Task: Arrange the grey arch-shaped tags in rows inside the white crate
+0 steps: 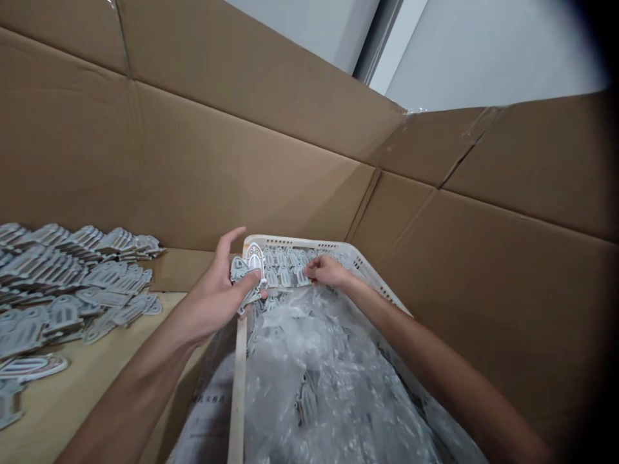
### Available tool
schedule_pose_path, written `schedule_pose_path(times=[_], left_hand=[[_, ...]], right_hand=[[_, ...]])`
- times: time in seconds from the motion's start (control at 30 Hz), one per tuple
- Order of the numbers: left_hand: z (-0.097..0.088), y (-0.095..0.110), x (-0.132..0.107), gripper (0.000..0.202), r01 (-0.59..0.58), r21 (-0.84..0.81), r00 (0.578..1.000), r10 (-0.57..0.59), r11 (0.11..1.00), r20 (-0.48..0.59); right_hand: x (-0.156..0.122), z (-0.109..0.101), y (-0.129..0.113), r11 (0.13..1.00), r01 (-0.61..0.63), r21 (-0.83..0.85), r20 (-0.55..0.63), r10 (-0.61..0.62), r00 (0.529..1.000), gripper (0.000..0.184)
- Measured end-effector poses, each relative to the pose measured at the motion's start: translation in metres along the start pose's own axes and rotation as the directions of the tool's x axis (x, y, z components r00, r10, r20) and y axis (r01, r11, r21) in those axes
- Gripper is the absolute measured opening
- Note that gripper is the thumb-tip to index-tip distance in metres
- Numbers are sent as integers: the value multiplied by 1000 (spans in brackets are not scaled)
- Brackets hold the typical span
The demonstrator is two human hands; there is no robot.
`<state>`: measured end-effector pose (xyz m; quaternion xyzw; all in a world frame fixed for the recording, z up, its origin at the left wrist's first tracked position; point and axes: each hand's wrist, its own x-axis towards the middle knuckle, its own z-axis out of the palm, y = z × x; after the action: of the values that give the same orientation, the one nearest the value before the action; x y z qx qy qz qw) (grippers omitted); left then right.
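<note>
Plastic film [338,380], crumpled and see-through, lies nearest, filling most of the near part of the white basket [237,393]. Held cutouts [254,258], a small bunch, sit at the basket's far left corner, in the left hand [217,296]. That hand grips them, thumb pressed across the front, index finger sticking up free; front one is arch-topped with a printed pattern. Right hand [331,270] is nearly closed, fingertips bunched at the rowed cutouts [285,277] along the basket's far edge, touching them; cannot tell if one is pinched.

Writing: a few dark characters on a pale sheet [207,419] just outside the basket's left edge, too blurred to read. Fainter print below, same.

Film covers the basket contents up to the rowed cutouts; more grey shapes show dimly through it. Left forearm crosses over the table [120,374], right forearm over the basket's right edge; both block some view.

Piled cutouts [53,270], overlapping in rows, take up the table's far left, some lying loose toward its near edge. Cardboard [217,142] walls stand behind and to the right, meeting in a corner past the basket. Pale panels [483,51] above. Dark blur cuts off the right side.
</note>
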<state>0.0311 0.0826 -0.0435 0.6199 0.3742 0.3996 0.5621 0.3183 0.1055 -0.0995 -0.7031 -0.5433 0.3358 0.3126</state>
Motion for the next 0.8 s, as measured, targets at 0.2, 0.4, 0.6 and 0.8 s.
schedule_pose_path(times=[0.2, 0.4, 0.6, 0.8], left_hand=[[6, 4, 0, 85, 124, -120, 992, -126, 985, -11], [6, 6, 0, 44, 158, -135, 985, -146, 978, 97], [8, 8, -1, 43, 121, -176, 979, -88, 977, 186], [1, 10, -3, 38, 254, -269, 905, -130, 929, 405]], right_hand=[[10, 15, 13, 988, -11, -153, -81, -2, 997, 28], [5, 13, -6, 982, 42, -182, -144, -69, 987, 19], [-45, 4, -63, 850, 379, 365, 131, -451, 883, 32], [-64, 7, -77, 738, 378, 558, 292, -602, 743, 51]])
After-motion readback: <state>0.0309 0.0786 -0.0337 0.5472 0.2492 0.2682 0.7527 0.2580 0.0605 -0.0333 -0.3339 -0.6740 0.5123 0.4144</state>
